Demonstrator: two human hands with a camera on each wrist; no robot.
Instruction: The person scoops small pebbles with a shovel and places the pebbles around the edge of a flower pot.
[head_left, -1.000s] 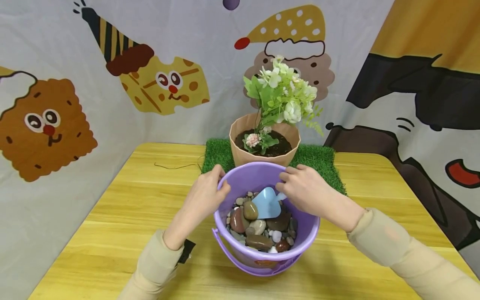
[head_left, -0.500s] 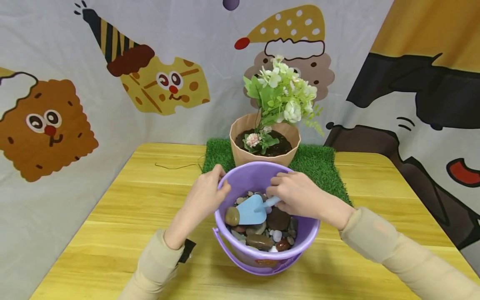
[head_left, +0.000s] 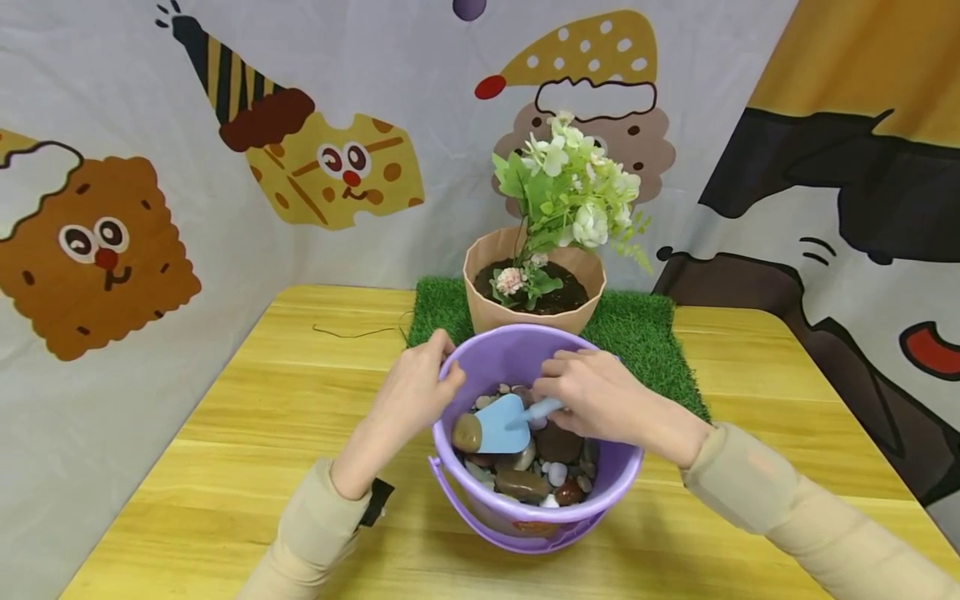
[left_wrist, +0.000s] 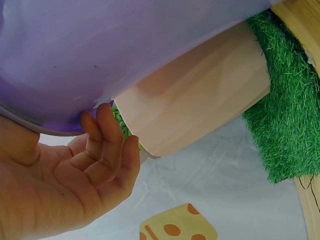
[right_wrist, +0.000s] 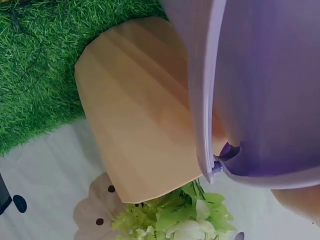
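Observation:
A purple bucket (head_left: 543,507) holds wet stones (head_left: 522,485) of mixed sizes and colours. My left hand (head_left: 412,387) grips its left rim; in the left wrist view the thumb goes over the edge and the curled fingers (left_wrist: 107,125) lie along the outside wall. Inside the bucket, my right hand (head_left: 592,392) holds a light blue toy shovel (head_left: 504,427) by its handle. The blade points left, low over the stones. An olive-brown stone (head_left: 467,433) lies against the blade's left edge, close to the bucket's left wall. The right wrist view shows the bucket but not the right hand's fingers.
Directly behind the bucket stands a peach flowerpot (head_left: 495,312) with soil and white-flowered greenery (head_left: 577,192). The pot is on a green turf mat (head_left: 652,342). The wooden table (head_left: 247,433) meets a cartoon-printed cloth backdrop (head_left: 450,67). A thin dark wire (head_left: 352,335) lies left of the mat.
My right hand has shifted left and slightly toward me inside the bucket. The shovel blade and the olive-brown stone have moved left toward the wall. My left hand keeps its grip on the rim.

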